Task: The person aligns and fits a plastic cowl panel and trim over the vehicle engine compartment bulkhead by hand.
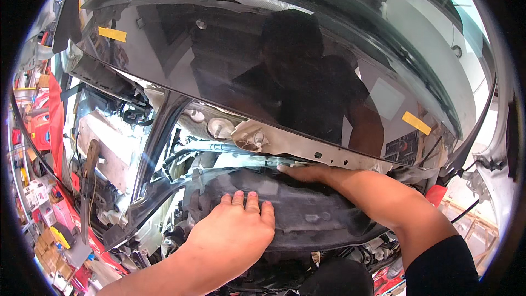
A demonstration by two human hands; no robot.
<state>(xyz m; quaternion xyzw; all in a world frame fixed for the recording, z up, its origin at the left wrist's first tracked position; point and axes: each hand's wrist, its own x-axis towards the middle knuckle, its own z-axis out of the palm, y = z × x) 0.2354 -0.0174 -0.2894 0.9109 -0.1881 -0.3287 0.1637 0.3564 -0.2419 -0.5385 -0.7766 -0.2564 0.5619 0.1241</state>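
A black padded panel lies across the engine bay below the dark windshield. My left hand rests on the panel's near left part, fingers extended and slightly apart. My right hand reaches over the panel's far edge, thumb toward the left; its other fingers are mostly hidden behind the panel, so I cannot tell what they touch. Just beyond it is a light metal bulkhead with holes and round fittings.
Yellow tape strips are on the glass. At the left are a long wood-handled tool, a pale plate, a red cover and cluttered shelves. A curved body edge borders the right.
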